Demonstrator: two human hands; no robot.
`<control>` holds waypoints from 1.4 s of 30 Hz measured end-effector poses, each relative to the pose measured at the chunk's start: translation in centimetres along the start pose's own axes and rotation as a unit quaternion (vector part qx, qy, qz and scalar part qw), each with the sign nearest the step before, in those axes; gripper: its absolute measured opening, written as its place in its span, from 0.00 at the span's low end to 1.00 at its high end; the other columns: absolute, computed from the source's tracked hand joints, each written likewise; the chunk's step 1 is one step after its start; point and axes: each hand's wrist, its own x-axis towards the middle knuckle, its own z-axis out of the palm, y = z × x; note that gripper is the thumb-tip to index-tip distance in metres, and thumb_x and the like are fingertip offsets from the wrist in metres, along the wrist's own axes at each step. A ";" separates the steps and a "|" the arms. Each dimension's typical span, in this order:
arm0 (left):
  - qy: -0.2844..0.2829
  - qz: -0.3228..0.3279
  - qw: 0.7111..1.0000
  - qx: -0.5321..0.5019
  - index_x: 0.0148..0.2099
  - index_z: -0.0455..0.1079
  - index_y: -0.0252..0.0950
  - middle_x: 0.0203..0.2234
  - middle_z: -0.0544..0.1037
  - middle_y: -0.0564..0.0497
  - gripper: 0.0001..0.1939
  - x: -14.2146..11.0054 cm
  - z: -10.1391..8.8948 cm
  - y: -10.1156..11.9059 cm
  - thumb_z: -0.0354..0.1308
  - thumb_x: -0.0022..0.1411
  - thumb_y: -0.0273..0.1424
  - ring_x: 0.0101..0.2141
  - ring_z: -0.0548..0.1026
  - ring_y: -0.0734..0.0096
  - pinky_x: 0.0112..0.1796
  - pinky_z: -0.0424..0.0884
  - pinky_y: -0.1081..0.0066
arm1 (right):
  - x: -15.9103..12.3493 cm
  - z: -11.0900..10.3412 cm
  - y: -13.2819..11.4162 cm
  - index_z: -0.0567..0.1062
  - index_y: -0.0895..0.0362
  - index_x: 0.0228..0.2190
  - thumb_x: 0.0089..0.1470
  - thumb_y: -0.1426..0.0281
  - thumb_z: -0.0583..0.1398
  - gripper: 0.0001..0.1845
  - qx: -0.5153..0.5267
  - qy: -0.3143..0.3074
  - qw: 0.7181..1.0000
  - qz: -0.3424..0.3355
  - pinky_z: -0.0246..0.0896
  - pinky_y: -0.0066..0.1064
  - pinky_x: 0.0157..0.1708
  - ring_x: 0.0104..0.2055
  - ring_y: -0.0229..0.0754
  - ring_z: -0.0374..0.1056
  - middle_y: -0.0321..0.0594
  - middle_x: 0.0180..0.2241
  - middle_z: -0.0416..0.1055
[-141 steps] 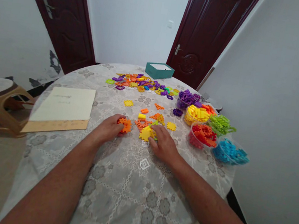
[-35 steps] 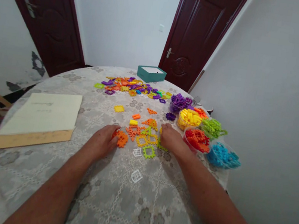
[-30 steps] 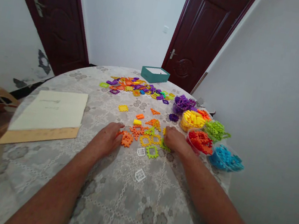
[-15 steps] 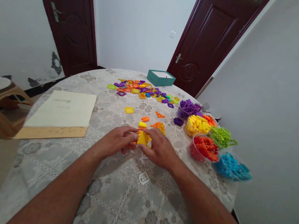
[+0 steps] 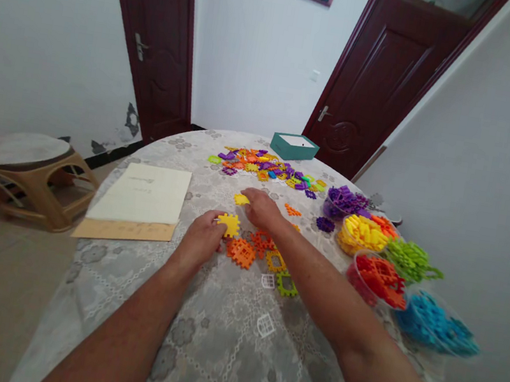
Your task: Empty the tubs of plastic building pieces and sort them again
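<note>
My left hand (image 5: 201, 239) rests on the round table's patterned cloth (image 5: 210, 352), its fingers closed on a yellow toothed plastic tile (image 5: 229, 224). My right hand (image 5: 259, 208) stretches further out, with curled fingertips pinching a second yellow tile (image 5: 240, 200). Between and just right of my hands lie loose pieces: an orange grid tile (image 5: 242, 253), another orange piece (image 5: 261, 240), a yellow frame (image 5: 275, 261) and a green frame (image 5: 287, 284). Two small white grid pieces (image 5: 265, 325) lie nearer to me.
A mixed pile of coloured tiles (image 5: 263, 166) and a teal box (image 5: 293, 147) sit at the far side. Clear bowls along the right edge hold purple (image 5: 343, 202), yellow (image 5: 362, 234), green (image 5: 411, 258), red (image 5: 377, 278) and blue (image 5: 435, 320) pieces. A cream booklet (image 5: 142, 194) lies left; a stool (image 5: 25, 174) stands beyond.
My hands, together on a yellow tile half a second ago, have parted. The left keeps a yellow tile; the right has reached forward to another. The view has tilted up and to the left.
</note>
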 end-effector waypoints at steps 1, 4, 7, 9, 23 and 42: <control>0.010 0.003 1.000 -0.004 0.57 0.73 0.33 0.41 0.83 0.41 0.25 0.0 0.0 0.0 0.54 0.57 0.29 0.34 0.82 0.62 0.21 0.70 0.74 | 1.1 0.6 -0.1 0.70 0.59 0.64 0.64 0.76 0.56 0.28 -0.017 -0.031 0.999 -0.007 0.54 0.39 0.69 0.68 0.48 0.62 0.50 0.68 0.64; 0.030 0.010 0.999 -0.013 0.58 0.72 0.33 0.42 0.83 0.40 0.26 0.2 -0.2 -0.3 0.55 0.57 0.29 0.36 0.82 0.61 0.21 0.70 0.74 | 3.3 2.1 0.0 0.74 0.59 0.61 0.64 0.73 0.56 0.25 -0.049 -0.090 0.995 -0.012 0.59 0.38 0.65 0.65 0.49 0.65 0.52 0.65 0.68; 0.044 0.016 0.999 -0.015 0.60 0.71 0.34 0.41 0.83 0.41 0.26 0.6 -0.4 -0.8 0.54 0.58 0.29 0.34 0.81 0.63 0.21 0.70 0.74 | 4.0 2.7 0.2 0.77 0.60 0.56 0.66 0.70 0.57 0.21 -0.062 -0.102 0.993 -0.010 0.61 0.38 0.62 0.59 0.50 0.70 0.54 0.58 0.74; 0.047 0.019 0.999 -0.014 0.60 0.71 0.35 0.39 0.83 0.43 0.26 0.8 -0.5 -1.1 0.54 0.59 0.30 0.30 0.80 0.65 0.22 0.70 0.74 | 3.9 2.7 0.2 0.78 0.61 0.54 0.67 0.68 0.56 0.19 -0.072 -0.104 0.992 -0.009 0.61 0.38 0.61 0.58 0.51 0.70 0.55 0.56 0.74; 0.013 -0.031 0.989 -0.142 0.58 0.70 0.35 0.47 0.80 0.39 0.25 0.6 0.2 -0.4 0.56 0.57 0.27 0.39 0.83 0.61 0.30 0.81 0.68 | -4.0 -2.6 -0.9 0.77 0.56 0.43 0.74 0.61 0.46 0.22 0.208 0.085 0.967 0.117 0.63 0.28 0.34 0.30 0.39 0.73 0.39 0.31 0.77; -0.114 -0.021 0.989 -0.095 0.62 0.73 0.39 0.47 0.78 0.43 0.29 -0.7 0.8 0.2 0.59 0.57 0.28 0.35 0.79 0.67 0.30 0.80 0.71 | -14.7 -4.1 -0.4 0.81 0.54 0.47 0.64 0.69 0.57 0.15 0.241 0.128 0.951 0.147 0.68 0.35 0.49 0.45 0.42 0.74 0.42 0.45 0.79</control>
